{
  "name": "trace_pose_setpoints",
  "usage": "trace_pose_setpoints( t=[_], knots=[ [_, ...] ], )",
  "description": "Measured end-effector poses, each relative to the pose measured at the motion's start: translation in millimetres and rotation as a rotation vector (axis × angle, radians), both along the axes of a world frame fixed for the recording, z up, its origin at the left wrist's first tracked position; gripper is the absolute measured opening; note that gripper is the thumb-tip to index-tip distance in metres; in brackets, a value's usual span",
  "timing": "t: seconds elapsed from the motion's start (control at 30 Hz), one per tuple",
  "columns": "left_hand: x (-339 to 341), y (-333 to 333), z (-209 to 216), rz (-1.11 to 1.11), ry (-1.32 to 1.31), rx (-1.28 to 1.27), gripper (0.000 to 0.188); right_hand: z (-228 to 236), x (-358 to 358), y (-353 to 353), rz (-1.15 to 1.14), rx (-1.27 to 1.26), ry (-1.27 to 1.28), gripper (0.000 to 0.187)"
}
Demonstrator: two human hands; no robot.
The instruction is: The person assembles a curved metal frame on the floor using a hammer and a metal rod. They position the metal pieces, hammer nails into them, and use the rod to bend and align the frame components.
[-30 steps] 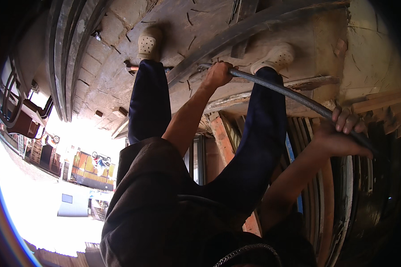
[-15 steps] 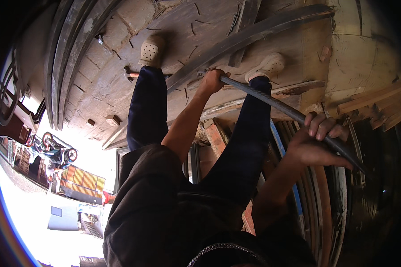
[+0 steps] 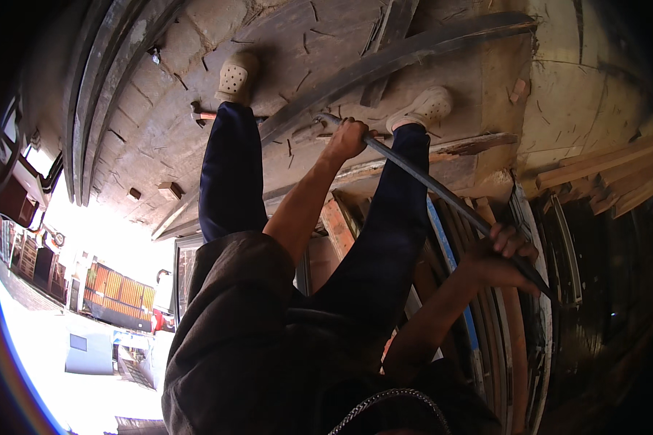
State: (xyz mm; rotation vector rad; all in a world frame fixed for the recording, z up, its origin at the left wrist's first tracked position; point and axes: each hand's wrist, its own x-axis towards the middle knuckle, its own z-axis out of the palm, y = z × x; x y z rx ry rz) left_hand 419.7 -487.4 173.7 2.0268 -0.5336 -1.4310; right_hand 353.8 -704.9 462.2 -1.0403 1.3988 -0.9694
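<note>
My left hand (image 3: 348, 138) grips the pry bar (image 3: 442, 196) near its tip at the dark plank (image 3: 384, 65); my right hand (image 3: 504, 257) clamps the shaft. Sudden release risks slipping toward my shoes (image 3: 424, 109).

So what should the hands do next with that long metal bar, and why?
Probably push the far end down. Both hands grip the bar: the left hand near its curved tip, which lies by the dark curved strip on the floor, and the right hand further back, ready to lever.
</note>
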Motion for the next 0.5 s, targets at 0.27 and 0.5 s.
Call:
trace_pose_setpoints(
  t=[0.27,0.5],
  knots=[
    [-7,-8,11,0.075,-0.113,-0.184,0.037,24,4,-4,0.016,-0.032,0.057,0.083],
    [-33,12,53,-0.331,0.385,-0.308,0.043,70,11,11,0.143,-0.025,0.205,0.077]
  ],
)
